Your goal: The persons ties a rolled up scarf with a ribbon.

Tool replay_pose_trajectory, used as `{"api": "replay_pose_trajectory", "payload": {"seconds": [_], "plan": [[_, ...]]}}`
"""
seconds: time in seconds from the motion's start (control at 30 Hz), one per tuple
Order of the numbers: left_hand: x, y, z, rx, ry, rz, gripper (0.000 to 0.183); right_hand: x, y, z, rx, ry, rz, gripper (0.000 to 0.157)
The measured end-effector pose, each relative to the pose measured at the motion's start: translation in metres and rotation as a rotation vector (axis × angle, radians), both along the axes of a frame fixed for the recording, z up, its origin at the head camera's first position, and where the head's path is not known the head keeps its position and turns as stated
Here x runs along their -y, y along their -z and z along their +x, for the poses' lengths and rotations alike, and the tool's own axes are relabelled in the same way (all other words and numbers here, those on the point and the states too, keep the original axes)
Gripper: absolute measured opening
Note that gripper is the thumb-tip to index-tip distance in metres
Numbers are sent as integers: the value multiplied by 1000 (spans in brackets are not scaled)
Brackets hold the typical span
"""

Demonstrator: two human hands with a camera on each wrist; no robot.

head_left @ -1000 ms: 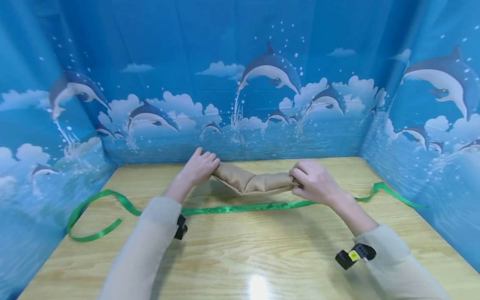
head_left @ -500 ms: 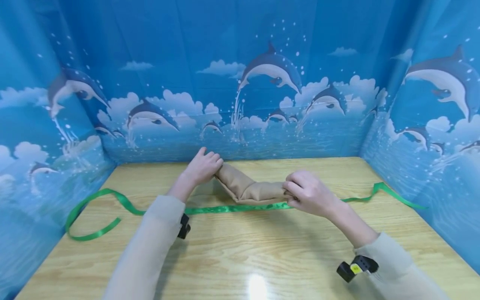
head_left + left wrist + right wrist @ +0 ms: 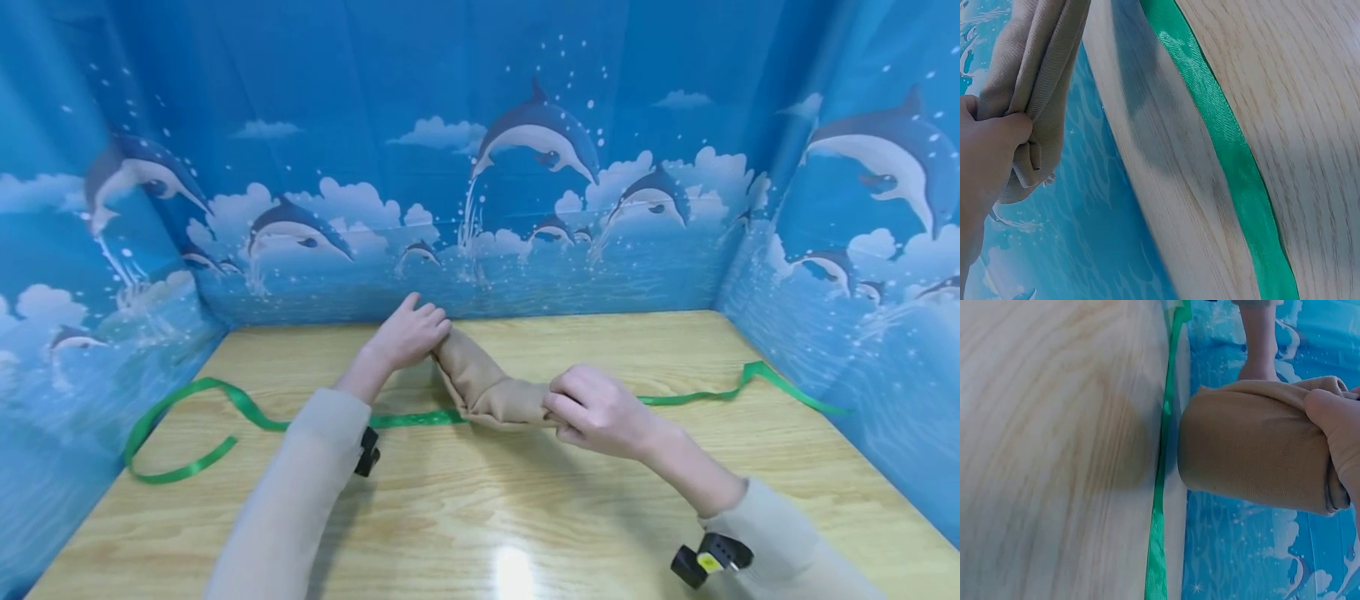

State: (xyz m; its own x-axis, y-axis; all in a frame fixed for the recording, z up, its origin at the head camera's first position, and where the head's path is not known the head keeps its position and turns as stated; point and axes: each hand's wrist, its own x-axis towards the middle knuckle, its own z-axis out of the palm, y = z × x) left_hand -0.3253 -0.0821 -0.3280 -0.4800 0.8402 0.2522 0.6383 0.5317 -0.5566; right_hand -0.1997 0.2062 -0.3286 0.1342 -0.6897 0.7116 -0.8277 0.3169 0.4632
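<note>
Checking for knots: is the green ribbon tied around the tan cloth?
No, the green ribbon lies loose along the table, ends apart, not around the tan cloth.

Your brown cloth roll (image 3: 1254,444) looks matt and finely woven. Your green ribbon (image 3: 1229,144) shines like satin. The smooth wood-grained table (image 3: 435,517) throws back a glossy highlight. Your 2 sleeves (image 3: 292,483) are matt cloth; the backdrop (image 3: 360,100) looks smooth.
</note>
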Motion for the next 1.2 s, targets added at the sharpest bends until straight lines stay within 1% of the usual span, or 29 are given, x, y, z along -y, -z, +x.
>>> {"api": "replay_pose_trajectory", "payload": {"seconds": [0.2,0.37,0.53,0.6,0.7,0.77,0.83,1.03,1.2], "plan": [[-2,-1,-1,-23,27,-11,13,11,2,5,-29,-35,7,25],[-5,-1,-3,-61,50,-16,13,18,6,13,-25,-28,22,25],[-9,-1,-3,-75,68,-20,12,23,10,20,-18,25,48,25],[-10,1,-4,-92,81,-11,11,26,11,23,-22,46,60,24],[-13,3,-5,-119,102,10,11,31,12,28,-10,60,74,23],[-14,5,-5,-143,115,26,12,36,12,32,-19,64,79,23],[-15,5,-5,-151,121,36,13,41,12,37,-18,70,76,24],[-19,5,-8,-161,135,63,13,55,7,48,-64,118,44,25],[-23,3,-8,-172,127,40,15,64,8,58,-103,165,71,28]]}}
